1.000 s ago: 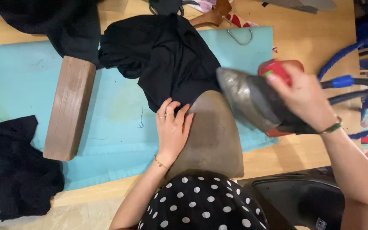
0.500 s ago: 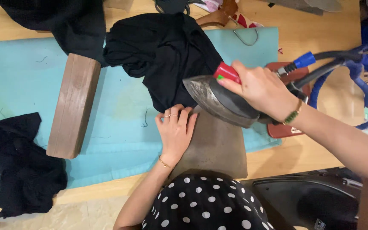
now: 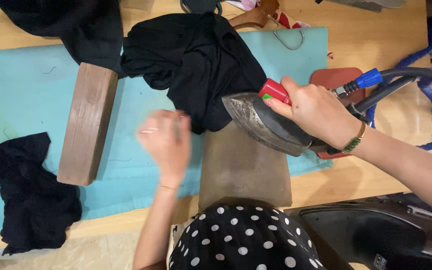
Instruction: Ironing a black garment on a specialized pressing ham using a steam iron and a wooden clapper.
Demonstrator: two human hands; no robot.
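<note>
The right hand (image 3: pixel 318 112) grips the iron (image 3: pixel 266 122) by its handle, fingers wrapped tight, tilting its sole above the brown pad (image 3: pixel 243 170) just right of the black cloth (image 3: pixel 196 60). The left hand (image 3: pixel 166 142) hovers blurred over the blue mat (image 3: pixel 26 90), left of the pad; I cannot tell how its fingers lie. A wooden block (image 3: pixel 87 122) lies further left, with 1 more dark cloth (image 3: pixel 26 195) near the left edge.
</note>
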